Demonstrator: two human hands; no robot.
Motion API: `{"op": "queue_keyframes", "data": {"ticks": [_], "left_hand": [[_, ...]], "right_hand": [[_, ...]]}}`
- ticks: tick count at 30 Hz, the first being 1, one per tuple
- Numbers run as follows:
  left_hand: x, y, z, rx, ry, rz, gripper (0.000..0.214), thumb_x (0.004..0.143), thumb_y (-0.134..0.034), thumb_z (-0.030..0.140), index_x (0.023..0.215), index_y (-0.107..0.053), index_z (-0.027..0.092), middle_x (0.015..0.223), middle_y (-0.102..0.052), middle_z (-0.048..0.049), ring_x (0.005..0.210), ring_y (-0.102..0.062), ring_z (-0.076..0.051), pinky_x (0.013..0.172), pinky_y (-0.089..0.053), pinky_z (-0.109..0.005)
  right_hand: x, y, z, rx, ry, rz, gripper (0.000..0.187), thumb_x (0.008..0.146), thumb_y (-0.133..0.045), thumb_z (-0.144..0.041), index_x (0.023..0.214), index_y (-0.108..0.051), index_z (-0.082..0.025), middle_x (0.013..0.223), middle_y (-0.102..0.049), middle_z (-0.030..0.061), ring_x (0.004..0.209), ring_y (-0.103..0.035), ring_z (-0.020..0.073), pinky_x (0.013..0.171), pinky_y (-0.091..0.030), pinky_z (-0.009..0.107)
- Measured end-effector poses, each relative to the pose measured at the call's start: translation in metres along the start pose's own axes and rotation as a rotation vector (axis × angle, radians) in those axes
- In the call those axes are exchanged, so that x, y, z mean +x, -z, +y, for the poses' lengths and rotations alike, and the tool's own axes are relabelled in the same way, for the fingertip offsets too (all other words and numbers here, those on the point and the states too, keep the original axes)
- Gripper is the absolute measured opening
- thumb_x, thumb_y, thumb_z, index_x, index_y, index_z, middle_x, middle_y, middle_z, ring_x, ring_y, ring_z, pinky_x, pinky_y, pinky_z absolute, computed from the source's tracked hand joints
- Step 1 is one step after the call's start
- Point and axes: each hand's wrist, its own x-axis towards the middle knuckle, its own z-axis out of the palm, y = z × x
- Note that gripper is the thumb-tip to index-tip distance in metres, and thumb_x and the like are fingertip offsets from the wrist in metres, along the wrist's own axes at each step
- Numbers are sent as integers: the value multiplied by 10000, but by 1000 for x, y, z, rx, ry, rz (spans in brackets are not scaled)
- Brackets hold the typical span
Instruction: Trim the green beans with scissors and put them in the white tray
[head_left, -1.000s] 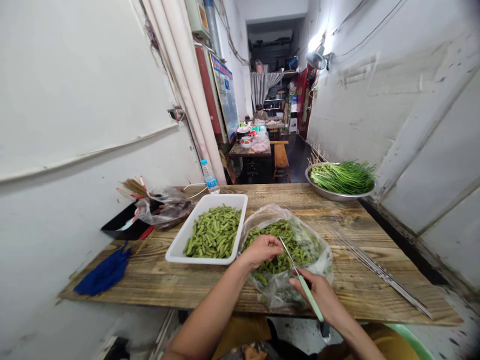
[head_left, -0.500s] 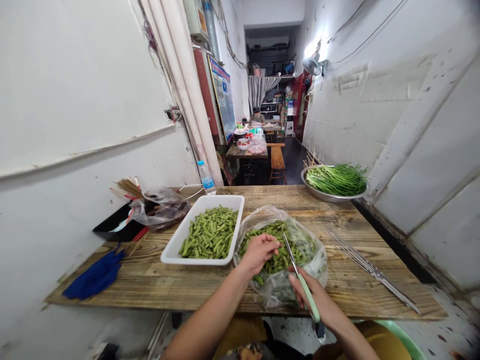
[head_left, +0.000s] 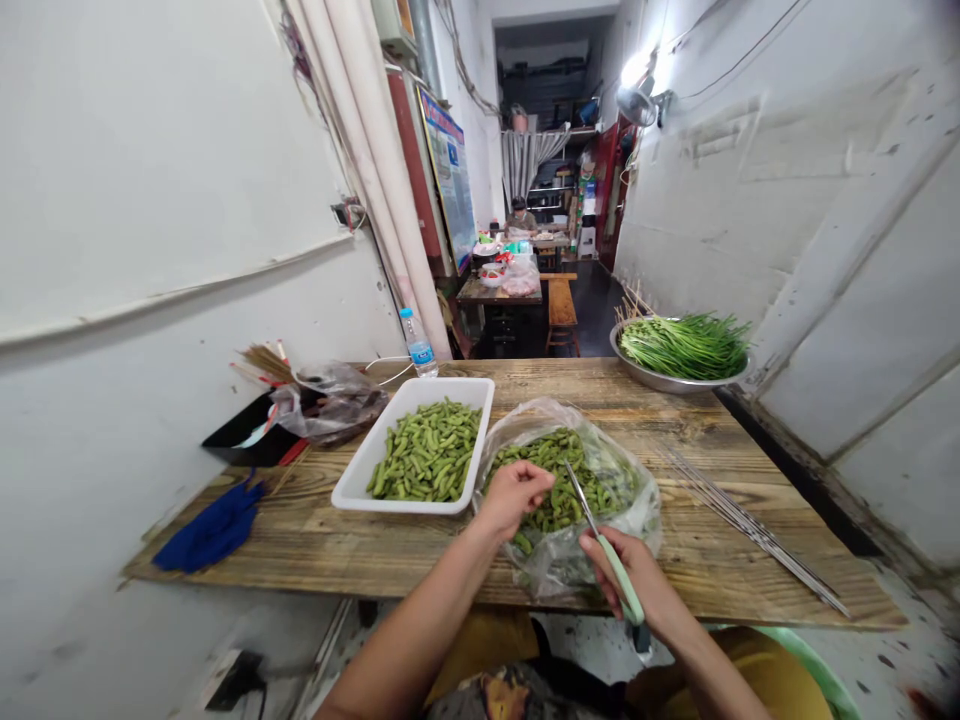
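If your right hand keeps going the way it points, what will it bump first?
The right hand, gripping a pale green-handled steel blade, points at the green bean pods heaped in a clear plastic bag. Those pods come first, probably, though depth is hard to judge.

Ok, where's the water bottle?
The water bottle stands on the far edge of the table, left of centre in the head view, just behind the white tray.

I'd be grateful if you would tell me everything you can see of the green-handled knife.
The knife has a long, narrow, straight blade of bright, metal-looking steel and a slim, pale green grip that looks like plastic. It is held at a slant in the right hand, with the grip lying across the fingers and its end showing below them. The tip points up and away, over the green beans in the clear plastic bag. Whether it touches them cannot be told.
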Motion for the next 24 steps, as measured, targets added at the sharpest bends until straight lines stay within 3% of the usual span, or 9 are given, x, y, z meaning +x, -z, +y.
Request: {"op": "queue_keyframes", "data": {"ticks": [2,5,7,9,10,13,14,18,24], "left_hand": [[11,32,8,122,-146,227,231,613,-665,343,669,-571,139,487,-494,46,421,-415,-64,420,-293,-182],[26,81,28,484,-414,644,167,682,-559,266,768,-616,135,720,-623,-36,676,-569,-145,654,-446,-271],[29,96,38,840,-496,686,246,670,-559,207,892,-643,141,976,-638,-105,951,-560,-235,853,-410,-377],[27,88,40,1106,-565,612,329,683,-566,189,1003,-641,175,1198,-557,-120,1149,-449,-283,971,-303,-448],[24,77,37,1182,-596,513,330,708,-560,199,1029,-639,197,1234,-539,-108,1174,-428,-280,990,-275,-454],[15,30,15,1221,-585,18,237,774,-540,276,964,-671,222,1017,-657,-79,999,-547,-221,937,-328,-394],[13,15,7,1218,-548,-57,223,767,-557,299,937,-677,221,934,-674,-75,948,-564,-220,919,-334,-390],[18,-15,-13,1135,-423,-28,268,637,-678,246,898,-677,184,751,-656,-80,840,-584,-249,851,-352,-375],[33,-6,-9,664,-306,-96,335,645,-639,202,979,-656,186,621,-605,-5,562,-532,-147,595,-388,-247]], "right_hand": [[0,2,2,70,-17,28,451,710,-557,-603,907,-508,-201,490,-396,-96,329,-360,66,295,-308,177],[-5,8,4,139,-24,62,494,720,-561,-589,1007,-494,-193,579,-450,-71,432,-425,77,377,-370,186],[-8,10,4,161,-22,60,486,751,-539,-581,1034,-489,-190,620,-470,-56,481,-449,85,426,-393,196],[-10,12,4,178,-19,38,463,780,-512,-574,1044,-487,-195,639,-472,-51,490,-447,87,438,-396,203],[-11,12,4,183,-23,27,451,789,-503,-570,1044,-487,-199,643,-469,-51,489,-442,87,433,-392,203],[-11,11,5,166,-33,21,442,787,-502,-575,1024,-495,-202,631,-450,-54,480,-430,90,403,-375,198],[-11,11,5,150,-30,22,445,782,-505,-578,1017,-497,-201,622,-443,-57,476,-428,92,395,-372,198],[-14,13,5,95,-10,-1,448,776,-519,-572,1013,-492,-193,605,-430,-66,445,-410,81,376,-354,191],[-15,15,4,91,-26,-8,443,784,-507,-569,1015,-493,-191,601,-422,-71,435,-404,70,368,-343,177]]}}
